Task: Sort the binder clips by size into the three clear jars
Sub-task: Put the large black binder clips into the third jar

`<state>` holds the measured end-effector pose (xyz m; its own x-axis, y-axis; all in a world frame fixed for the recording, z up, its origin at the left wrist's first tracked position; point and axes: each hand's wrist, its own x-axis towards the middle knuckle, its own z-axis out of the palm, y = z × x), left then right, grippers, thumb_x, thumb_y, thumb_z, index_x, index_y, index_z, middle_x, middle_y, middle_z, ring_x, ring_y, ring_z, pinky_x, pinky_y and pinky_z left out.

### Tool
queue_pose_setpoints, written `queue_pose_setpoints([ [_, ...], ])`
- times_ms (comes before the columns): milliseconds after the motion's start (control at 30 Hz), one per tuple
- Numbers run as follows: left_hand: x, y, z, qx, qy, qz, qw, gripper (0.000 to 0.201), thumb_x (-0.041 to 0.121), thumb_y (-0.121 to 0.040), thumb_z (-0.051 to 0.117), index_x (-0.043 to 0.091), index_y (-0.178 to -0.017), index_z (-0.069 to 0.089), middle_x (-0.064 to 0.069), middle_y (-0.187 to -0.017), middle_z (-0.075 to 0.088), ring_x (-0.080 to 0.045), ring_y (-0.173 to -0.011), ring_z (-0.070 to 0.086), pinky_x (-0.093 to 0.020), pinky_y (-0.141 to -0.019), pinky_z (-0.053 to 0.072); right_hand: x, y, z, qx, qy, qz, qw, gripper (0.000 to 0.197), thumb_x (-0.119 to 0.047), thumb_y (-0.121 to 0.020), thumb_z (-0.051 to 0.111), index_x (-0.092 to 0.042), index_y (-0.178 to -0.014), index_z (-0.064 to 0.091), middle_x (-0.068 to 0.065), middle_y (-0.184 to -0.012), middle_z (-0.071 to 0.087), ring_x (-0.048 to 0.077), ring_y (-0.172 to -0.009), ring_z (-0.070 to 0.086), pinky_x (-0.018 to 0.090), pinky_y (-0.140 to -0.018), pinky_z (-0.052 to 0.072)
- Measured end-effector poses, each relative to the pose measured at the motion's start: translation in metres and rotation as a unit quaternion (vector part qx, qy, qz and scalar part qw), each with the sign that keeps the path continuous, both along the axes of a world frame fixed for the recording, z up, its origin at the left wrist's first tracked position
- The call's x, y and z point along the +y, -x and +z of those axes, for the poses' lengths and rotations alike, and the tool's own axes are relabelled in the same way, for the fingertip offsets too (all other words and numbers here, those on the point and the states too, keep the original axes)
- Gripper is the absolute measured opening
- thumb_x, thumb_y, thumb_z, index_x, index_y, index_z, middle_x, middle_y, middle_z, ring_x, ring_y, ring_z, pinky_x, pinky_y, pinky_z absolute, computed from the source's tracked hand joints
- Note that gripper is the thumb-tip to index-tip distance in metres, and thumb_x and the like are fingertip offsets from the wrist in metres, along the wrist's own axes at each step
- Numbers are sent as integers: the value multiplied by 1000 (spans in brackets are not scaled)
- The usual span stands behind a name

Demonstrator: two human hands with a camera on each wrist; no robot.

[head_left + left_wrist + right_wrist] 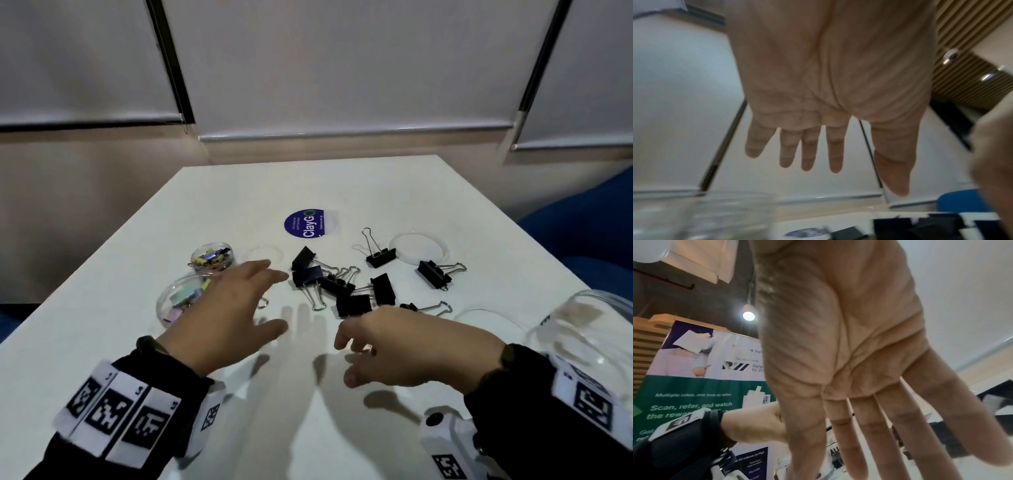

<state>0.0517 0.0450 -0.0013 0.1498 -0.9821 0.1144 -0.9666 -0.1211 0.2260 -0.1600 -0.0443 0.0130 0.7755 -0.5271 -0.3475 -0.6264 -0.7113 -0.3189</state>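
**Both hands empty above the clips**

Our left hand [226, 308] hovers with fingers spread wide, holding nothing; our right hand [407, 346] hangs beside it, fingers loose, also empty. Just beyond them the black binder clips [346, 287] lie scattered on the white table [342, 181]. Two small jars [178, 301] of coloured clips lie at the left, a big clear jar [589, 325] at the right, near a blue sticker [305, 222].

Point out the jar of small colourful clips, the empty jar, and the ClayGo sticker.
small-clip jar [213, 261], head view, clear wall.
empty jar [589, 329], head view, clear side wall.
ClayGo sticker [304, 222], head view, blue face.
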Motion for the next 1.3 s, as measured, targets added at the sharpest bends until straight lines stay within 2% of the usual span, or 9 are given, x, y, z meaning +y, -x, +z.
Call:
queue_pose_setpoints([
  [200,-17,60,4,79,21,-128,988,46,60,-76,54,45,-119,54,30,-109,54,10,-100,53,-10,-82,40,-6,63,16,-39,171,-177,969,38,-48,-88,60,-28,-118,51,-4,-113,58,20,-105,55,30,-75,42],
  [400,-30,87,1,101,35,-162,981,33,51,-80,66,42,-111,61,26,-99,59,8,-94,56,-16,-81,45,-7,129,18,33,301,-358,883,41,-42,-89,60,-24,-120,39,1,-114,45,25,-103,49,36,-81,40],
  [533,-29,92,1,102,35,-170,980,28,44,-81,69,42,-108,61,24,-100,61,8,-94,57,-21,-83,47,-12,148,11,28,282,-402,871,38,-20,-86,59,-21,-118,38,1,-96,45,23,-75,51,31,-61,36],
  [700,-25,92,0,107,30,-164,980,26,44,-80,69,43,-105,61,25,-99,61,9,-93,57,-20,-82,47,-18,147,9,-2,282,-397,874,46,2,-80,46,-20,-120,41,-4,-68,46,25,-71,54,29,-52,28],
  [833,-23,92,0,112,27,-165,980,26,44,-81,69,44,-105,61,25,-101,61,9,-95,56,-19,-82,46,-12,136,14,-22,315,-370,874,47,2,-79,47,-24,-118,44,-5,-85,62,25,-82,55,33,-71,28],
  [933,-23,90,0,116,44,-164,979,35,46,-80,69,44,-113,59,27,-105,57,8,-98,55,-19,-85,46,-6,123,16,-70,349,-318,879,46,-2,-80,50,-30,-116,50,-8,-92,65,21,-87,48,33,-74,26],
  [1067,-19,82,3,122,97,-154,976,63,63,-72,57,44,-130,45,31,-123,44,13,-109,47,-4,-90,34,2,96,21,-213,237,-196,927,41,-5,-86,55,-35,-113,60,-13,-98,63,16,-94,54,26,-76,38],
  [1167,-11,72,8,143,104,-142,974,84,76,-60,58,45,-135,37,34,-126,37,21,-114,38,5,-89,25,-1,77,23,-227,178,-76,955,28,-4,-87,54,-29,-98,62,-12,-99,58,13,-87,50,24,-73,36],
  [1300,4,53,14,184,76,-111,974,106,87,-43,65,55,-137,29,38,-135,33,18,-123,35,-15,-98,35,-22,49,22,-218,118,31,968,41,11,-79,48,-28,-87,60,-10,-91,54,12,-80,49,30,-70,43],
])
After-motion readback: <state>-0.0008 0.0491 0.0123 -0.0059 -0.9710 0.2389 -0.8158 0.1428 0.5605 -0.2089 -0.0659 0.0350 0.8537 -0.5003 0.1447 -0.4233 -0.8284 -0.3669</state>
